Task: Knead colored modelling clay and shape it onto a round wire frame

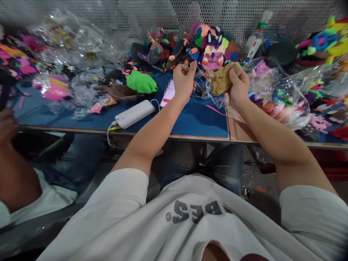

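Observation:
My right hand point(239, 85) is closed around a mustard-brown crumpled lump point(221, 80), which looks like soft modelling clay and is raised over the table. My left hand point(185, 82) is a short way to the left, thumb and fingers pinched together. Whatever is between those fingers is too small to make out. Clear plastic film point(208, 88) shows between the two hands, by the lump's left side; I cannot tell which hand touches it. Just behind the hands stands a purple and white animal figure point(213, 54) with dark pointed ears.
A phone point(168, 93) and a white power bank point(135, 114) with a cable lie left on the blue table point(195, 121). Green clay point(141, 82), plastic bags point(73, 43) and colourful figures crowd both sides. A bottle point(262, 27) stands behind. Another person's arm point(13, 163) is at far left.

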A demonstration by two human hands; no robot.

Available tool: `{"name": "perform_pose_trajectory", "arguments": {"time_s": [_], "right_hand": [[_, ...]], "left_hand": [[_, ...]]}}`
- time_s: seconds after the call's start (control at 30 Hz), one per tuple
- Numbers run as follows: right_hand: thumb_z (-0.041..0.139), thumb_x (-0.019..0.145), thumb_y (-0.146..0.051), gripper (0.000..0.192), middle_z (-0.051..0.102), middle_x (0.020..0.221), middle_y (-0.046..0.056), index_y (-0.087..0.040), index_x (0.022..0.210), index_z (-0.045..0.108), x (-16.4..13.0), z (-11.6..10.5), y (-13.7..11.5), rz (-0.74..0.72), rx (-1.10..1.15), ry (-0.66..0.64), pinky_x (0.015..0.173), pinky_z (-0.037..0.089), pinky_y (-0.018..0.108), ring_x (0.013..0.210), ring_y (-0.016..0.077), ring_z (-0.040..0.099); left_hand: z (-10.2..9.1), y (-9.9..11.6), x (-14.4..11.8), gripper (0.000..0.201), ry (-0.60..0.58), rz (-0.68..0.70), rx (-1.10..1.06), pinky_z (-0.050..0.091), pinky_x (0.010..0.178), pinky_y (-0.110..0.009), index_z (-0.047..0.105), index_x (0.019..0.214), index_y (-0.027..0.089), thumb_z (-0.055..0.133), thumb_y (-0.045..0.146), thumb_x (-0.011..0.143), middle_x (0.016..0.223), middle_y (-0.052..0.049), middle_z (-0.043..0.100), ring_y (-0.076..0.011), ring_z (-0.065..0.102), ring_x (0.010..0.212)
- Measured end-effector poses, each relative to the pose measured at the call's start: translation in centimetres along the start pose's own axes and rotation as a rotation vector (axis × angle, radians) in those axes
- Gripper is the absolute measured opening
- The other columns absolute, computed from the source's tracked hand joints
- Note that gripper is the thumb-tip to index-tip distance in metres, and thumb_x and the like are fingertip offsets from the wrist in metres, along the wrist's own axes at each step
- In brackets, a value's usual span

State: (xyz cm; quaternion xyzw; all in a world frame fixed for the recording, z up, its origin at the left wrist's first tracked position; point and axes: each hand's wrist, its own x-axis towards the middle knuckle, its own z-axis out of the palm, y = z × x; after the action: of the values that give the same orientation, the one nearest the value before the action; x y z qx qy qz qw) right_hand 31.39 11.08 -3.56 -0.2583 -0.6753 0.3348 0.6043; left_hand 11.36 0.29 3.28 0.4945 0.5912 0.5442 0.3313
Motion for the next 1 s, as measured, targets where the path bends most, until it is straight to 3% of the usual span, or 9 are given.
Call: {"name": "perform_pose_trajectory", "arguments": {"time_s": [0.1,0.3,0.43,0.53,0.63,0.73,0.87,0.93,1.0], "right_hand": [[0.06,0.092,-0.09,0.057,0.072,0.096,0.002,-0.033,0.095,0.065,-1.4,0.6,-2.6,-0.091,-0.2,0.16,0.094,0.053,0.051,0.091,0.0257,0.061],[0.048,0.093,-0.095,0.058,0.075,0.093,0.002,-0.04,0.1,0.066,-2.7,1.1,-5.4,-0.105,-0.288,0.055,0.096,0.051,0.056,0.1,0.0315,0.064],[0.05,0.083,-0.102,0.059,0.077,0.083,-0.004,-0.046,0.091,0.065,-2.1,1.8,-4.5,-0.024,-0.144,-0.001,0.094,0.048,0.055,0.105,0.0304,0.061],[0.065,0.063,-0.108,0.067,0.082,0.088,-0.009,-0.045,0.087,0.067,-1.1,2.2,-2.9,0.086,0.076,0.143,0.099,0.048,0.054,0.108,0.0276,0.059],[0.065,0.051,-0.114,0.072,0.076,0.069,-0.008,-0.045,0.074,0.065,0.0,1.6,-0.9,0.147,0.196,0.151,0.104,0.043,0.052,0.119,0.0265,0.056],[0.065,0.065,-0.108,0.065,0.079,0.075,-0.008,-0.044,0.081,0.065,0.8,0.3,0.9,0.113,0.263,0.032,0.108,0.042,0.052,0.126,0.024,0.057],[0.085,0.074,-0.08,0.05,0.085,0.112,-0.012,-0.043,0.105,0.069,0.9,-1.0,1.2,0.269,0.39,0.208,0.112,0.048,0.051,0.123,0.0228,0.064],[0.086,0.068,-0.083,0.054,0.086,0.112,-0.013,-0.046,0.103,0.069,0.9,-1.2,0.7,0.324,0.373,0.175,0.112,0.05,0.051,0.131,0.0245,0.06],[0.08,0.061,-0.096,0.06,0.086,0.101,-0.011,-0.047,0.095,0.066,0.9,-1.1,0.1,0.324,0.337,0.054,0.112,0.05,0.052,0.14,0.0254,0.054]], "left_hand": [[-0.2,-0.4,0.5,0.08,0.069,0.029,-0.052,0.039,0.071,-0.03,0.027,0.076,0.032,0.002,0.108,0.078,0.054,0.006,0.03,-0.0094,0.048,0.076],[0.1,-1.2,0.9,0.08,0.119,0.06,-0.147,0.045,0.075,-0.031,0.035,0.078,0.03,0.013,0.107,0.084,0.059,0.004,0.043,-0.0122,0.052,0.076],[0.7,-1.9,1.1,0.074,0.188,0.171,-0.208,0.039,0.064,-0.031,0.042,0.088,0.031,0.03,0.104,0.091,0.071,0.005,0.058,-0.0092,0.048,0.063],[1.1,-2.5,2.1,0.074,0.152,0.13,-0.24,0.038,0.061,-0.034,0.041,0.08,0.031,0.037,0.104,0.09,0.062,0.004,0.051,-0.0131,0.055,0.064],[1.1,-3.2,3.4,0.071,0.144,0.139,-0.315,0.032,0.053,-0.036,0.039,0.076,0.031,0.047,0.1,0.092,0.056,0.005,0.041,-0.0167,0.052,0.055],[0.2,-4.0,4.3,0.067,-0.029,0.126,-0.274,0.03,0.049,-0.032,0.043,0.078,0.03,0.045,0.094,0.098,0.055,0.006,0.034,-0.0134,0.045,0.046],[-1.2,-5.3,4.2,0.061,-0.501,0.204,0.092,0.049,0.06,-0.034,0.057,0.079,0.023,0.054,0.078,0.105,0.063,0.001,0.051,-0.0138,0.059,0.053],[-1.2,-5.8,3.8,0.051,-0.541,0.328,0.29,0.059,0.076,-0.044,0.062,0.075,0.022,0.065,0.064,0.104,0.068,-0.004,0.06,-0.0216,0.07,0.07],[-0.7,-6.1,3.4,0.04,-0.436,0.46,0.394,0.06,0.095,-0.051,0.068,0.076,0.023,0.077,0.055,0.097,0.079,-0.009,0.069,-0.0299,0.075,0.093]]}}
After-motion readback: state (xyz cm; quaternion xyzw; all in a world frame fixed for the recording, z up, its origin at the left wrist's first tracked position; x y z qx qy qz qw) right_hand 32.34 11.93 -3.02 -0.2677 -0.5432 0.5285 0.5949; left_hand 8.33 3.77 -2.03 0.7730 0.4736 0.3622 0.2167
